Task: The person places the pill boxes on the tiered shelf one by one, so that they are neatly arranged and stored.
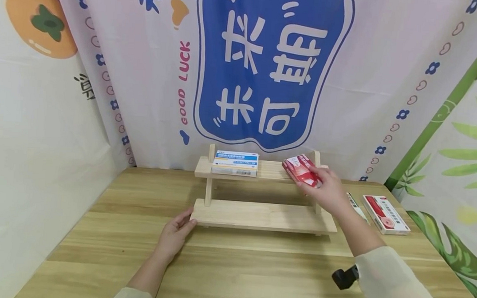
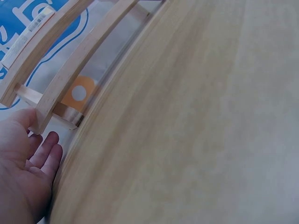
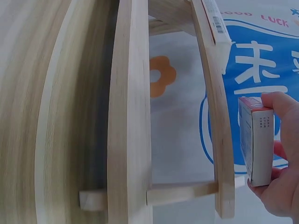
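Observation:
A two-tier wooden rack [image 1: 259,215] stands on the table. My right hand [image 1: 328,188] grips a red and white box [image 1: 301,170] at the right end of the upper shelf; in the right wrist view the box [image 3: 262,142] is held between thumb and fingers, beside the shelf edge. A blue and white box [image 1: 235,163] lies on the upper shelf's left part. My left hand [image 1: 174,235] touches the left end of the lower shelf; in the left wrist view the thumb of the hand [image 2: 28,163] rests against the shelf end, with the other fingers below, loosely bent.
On the table [image 1: 257,274], right of the rack, lie a white and red box [image 1: 386,215] and a white and green box [image 1: 356,206], partly hidden by my right arm. A printed cloth [image 1: 157,96] hangs behind the rack. A black object [image 1: 345,277] is at my right sleeve.

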Motion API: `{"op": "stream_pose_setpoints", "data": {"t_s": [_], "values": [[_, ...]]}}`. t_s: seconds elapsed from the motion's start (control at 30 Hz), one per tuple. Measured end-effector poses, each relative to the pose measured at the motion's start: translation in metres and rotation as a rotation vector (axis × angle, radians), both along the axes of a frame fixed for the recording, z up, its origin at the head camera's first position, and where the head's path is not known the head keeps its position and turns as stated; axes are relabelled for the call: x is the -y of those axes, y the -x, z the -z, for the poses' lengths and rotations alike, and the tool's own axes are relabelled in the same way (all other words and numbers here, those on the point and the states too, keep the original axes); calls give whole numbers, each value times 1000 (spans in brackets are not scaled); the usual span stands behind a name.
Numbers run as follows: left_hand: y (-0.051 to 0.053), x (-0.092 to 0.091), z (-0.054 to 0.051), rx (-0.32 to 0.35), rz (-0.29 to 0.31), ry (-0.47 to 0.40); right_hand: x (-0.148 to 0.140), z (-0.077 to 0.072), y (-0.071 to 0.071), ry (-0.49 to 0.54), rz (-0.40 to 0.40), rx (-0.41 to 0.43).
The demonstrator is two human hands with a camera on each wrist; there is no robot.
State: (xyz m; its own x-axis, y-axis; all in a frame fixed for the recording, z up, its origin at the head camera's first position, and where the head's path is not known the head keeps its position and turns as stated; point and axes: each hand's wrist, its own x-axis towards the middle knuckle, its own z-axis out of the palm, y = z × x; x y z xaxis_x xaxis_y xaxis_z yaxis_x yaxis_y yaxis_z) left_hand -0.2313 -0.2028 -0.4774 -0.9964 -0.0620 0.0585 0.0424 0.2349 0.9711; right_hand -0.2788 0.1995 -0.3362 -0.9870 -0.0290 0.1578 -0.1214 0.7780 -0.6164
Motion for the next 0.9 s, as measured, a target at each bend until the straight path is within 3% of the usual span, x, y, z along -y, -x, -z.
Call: {"op": "stream_pose_setpoints", "data": {"t_s": [0.3, 0.7, 0.9], "values": [[-1, -1, -2, 9, -4, -6, 27, 4, 16, -4, -35, -23], [-2, -2, -2, 7, -18, -10, 33, 8, 22, 29, -45, 27], [-3, -1, -3, 5, -7, -6, 30, 8, 18, -65, -77, -20]]}}
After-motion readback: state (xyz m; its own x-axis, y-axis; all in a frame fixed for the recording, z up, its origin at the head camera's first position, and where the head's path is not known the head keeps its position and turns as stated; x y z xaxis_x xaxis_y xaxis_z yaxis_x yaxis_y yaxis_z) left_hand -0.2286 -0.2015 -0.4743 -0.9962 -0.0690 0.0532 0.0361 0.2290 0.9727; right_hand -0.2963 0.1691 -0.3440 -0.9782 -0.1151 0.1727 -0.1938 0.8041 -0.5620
